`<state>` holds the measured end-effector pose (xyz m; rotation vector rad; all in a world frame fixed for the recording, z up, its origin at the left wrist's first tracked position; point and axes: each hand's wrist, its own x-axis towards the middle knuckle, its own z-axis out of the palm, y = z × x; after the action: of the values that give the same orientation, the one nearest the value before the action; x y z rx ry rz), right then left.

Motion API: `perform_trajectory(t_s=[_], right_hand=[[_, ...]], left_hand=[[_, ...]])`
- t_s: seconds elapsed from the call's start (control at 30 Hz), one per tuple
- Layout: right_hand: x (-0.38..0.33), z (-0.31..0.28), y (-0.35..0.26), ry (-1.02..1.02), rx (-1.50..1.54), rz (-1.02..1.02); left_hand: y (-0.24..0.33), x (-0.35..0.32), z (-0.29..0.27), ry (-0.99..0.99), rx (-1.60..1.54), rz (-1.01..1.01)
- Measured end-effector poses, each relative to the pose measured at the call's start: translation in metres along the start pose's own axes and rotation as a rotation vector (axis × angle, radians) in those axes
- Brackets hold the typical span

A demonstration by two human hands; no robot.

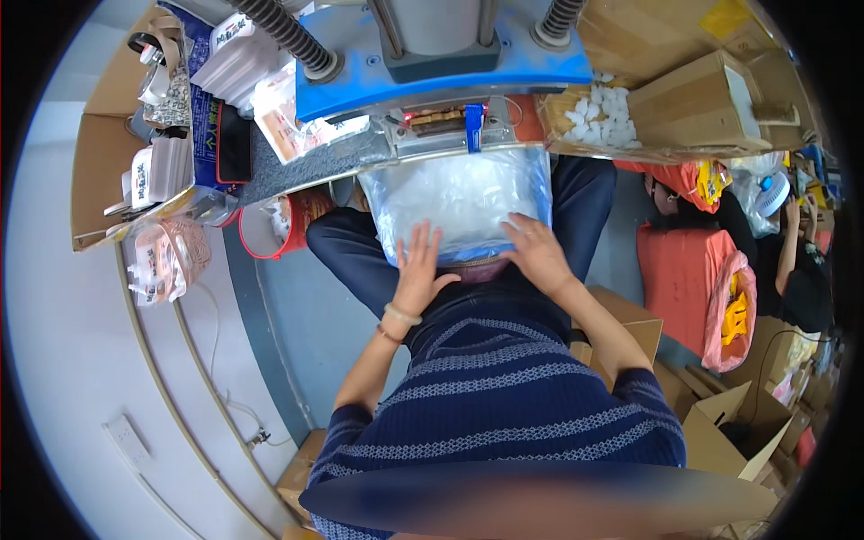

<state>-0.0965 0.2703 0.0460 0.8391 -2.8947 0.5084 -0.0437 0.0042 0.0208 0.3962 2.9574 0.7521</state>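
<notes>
A clear plastic bag (pixel 463 193) with bluish edges lies across my lap, its far edge against the front of the machine's worktop. What it contains, if anything, I cannot make out. My left hand (pixel 417 270) rests at the bag's near left corner, fingers stretched out and thumb apart. On the near right side, my right hand (pixel 538 252) touches the bag with its fingers extended. Neither hand grips anything. Just beyond the bag, a blue strap (pixel 473 128) hangs at the front of a metal fixture (pixel 418 139) beneath the blue press plate (pixel 432 88).
White pieces (pixel 601 117) lie in a carton at right. Left of the press are printed cards (pixel 236 67), a phone (pixel 234 142) and a cardboard box (pixel 99 171). A red bucket (pixel 274 236) stands by my left knee. Farther right, another person (pixel 796 261) sits near an orange sack (pixel 684 279).
</notes>
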Motion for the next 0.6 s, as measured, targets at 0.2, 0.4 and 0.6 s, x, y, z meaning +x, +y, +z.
perform_trajectory(t_s=[0.2,0.4,0.6], right_hand=[[0.054,-0.125,0.056,0.539,0.055,0.31],[0.14,-0.086,0.11,0.216,-0.129,0.542],[0.152,-0.078,0.116,0.193,0.003,0.307]], left_hand=[[-0.042,0.059,-0.104,0.558,-0.024,0.037],[-0.098,0.194,-0.156,0.796,0.379,-0.079],[-0.117,0.2,-0.126,0.566,0.367,-0.095]])
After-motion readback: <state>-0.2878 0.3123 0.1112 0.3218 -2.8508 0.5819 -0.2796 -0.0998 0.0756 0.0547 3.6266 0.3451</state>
